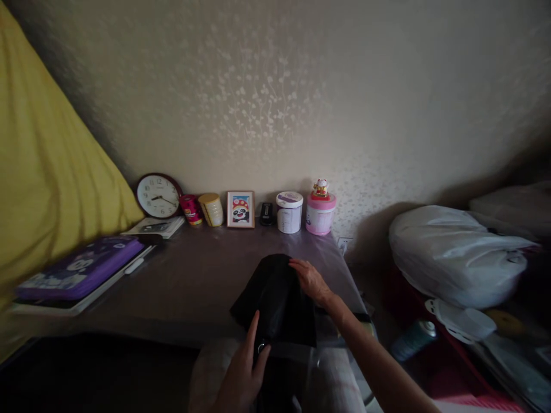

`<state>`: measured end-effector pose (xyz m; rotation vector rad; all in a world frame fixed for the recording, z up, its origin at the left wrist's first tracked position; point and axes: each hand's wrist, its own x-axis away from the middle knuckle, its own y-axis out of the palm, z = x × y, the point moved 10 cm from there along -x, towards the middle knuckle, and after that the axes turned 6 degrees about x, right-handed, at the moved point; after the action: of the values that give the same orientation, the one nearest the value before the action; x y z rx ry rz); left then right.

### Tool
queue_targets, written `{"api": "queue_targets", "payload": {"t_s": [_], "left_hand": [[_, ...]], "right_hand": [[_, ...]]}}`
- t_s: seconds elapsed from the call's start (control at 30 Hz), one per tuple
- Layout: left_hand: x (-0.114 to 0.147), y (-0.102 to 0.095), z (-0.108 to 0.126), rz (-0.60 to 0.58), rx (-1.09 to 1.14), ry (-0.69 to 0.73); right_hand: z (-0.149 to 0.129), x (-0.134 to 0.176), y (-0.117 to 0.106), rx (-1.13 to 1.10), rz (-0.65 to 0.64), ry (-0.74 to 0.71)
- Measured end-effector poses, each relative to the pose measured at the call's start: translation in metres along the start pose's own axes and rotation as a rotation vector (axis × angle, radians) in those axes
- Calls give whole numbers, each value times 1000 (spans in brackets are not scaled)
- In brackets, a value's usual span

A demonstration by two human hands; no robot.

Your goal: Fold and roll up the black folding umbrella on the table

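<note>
A black folding umbrella (275, 292), its dark cloth loose and flared, lies over the front edge of the table. My left hand (247, 367) is closed round its handle, where a small silver ring shows near the thumb. At the upper right of the cloth, my right hand (310, 281) grips the fabric with its fingers bent over it. The handle's lower end is dark and hard to make out, between my legs.
Along the wall stand a clock (158, 196), a pink can (190, 210), a yellow-lidded jar (210, 209), a framed panda picture (240, 210) and two tubs (289, 213). A purple case (81, 268) lies left. A white bag (451, 252) and spray can (414, 339) are right.
</note>
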<state>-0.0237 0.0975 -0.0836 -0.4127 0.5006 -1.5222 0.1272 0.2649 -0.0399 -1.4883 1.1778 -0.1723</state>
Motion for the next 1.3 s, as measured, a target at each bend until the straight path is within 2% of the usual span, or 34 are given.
{"api": "queue_targets", "payload": {"t_s": [0.07, 0.13, 0.23, 0.3, 0.37, 0.43, 0.57, 0.67, 0.77, 0.87, 0.93, 1.0, 1.07, 1.13, 1.2, 1.3], "left_hand": [[0, -1, 2, -4, -29, -15], [0, -1, 5, -19, -54, -23], [1, -4, 10, -18, -66, -15], [1, -4, 9, -8, -60, -14], [1, 1, 2, -11, -31, -17], [0, 6, -7, -8, 20, -11], [0, 17, -22, -17, 113, 8], [-1, 17, -23, -15, 112, 12], [-1, 12, -17, -1, 77, -10], [0, 8, -12, 2, 33, -32], [0, 8, -12, -1, 20, -42], [0, 12, -15, -12, 34, -43], [1, 16, -19, -21, 71, -33], [2, 19, -24, -21, 103, -28], [2, 20, -27, -13, 113, -34], [3, 15, -22, 10, 97, -35]], "right_hand": [[15, -2, -6, 62, 53, 116], [18, -1, -18, 60, 132, 159], [-13, 5, -23, -27, 142, 12], [-39, 10, -14, -42, 63, -107], [-52, 11, -3, 16, 9, -165], [-48, 3, 5, 100, 6, -154], [-15, -25, 11, 176, -8, -43], [-1, -30, -2, 152, 71, 82], [-21, -11, -19, 28, 199, 71], [-63, 7, -6, -75, 66, -132], [-73, 8, 5, -19, -1, -194], [-58, -3, 9, 56, 13, -137], [-29, -19, 11, 80, 25, -15], [12, -28, 7, 32, 56, 200], [46, -22, -1, -13, 82, 379], [76, 5, -13, -26, 70, 516]]}}
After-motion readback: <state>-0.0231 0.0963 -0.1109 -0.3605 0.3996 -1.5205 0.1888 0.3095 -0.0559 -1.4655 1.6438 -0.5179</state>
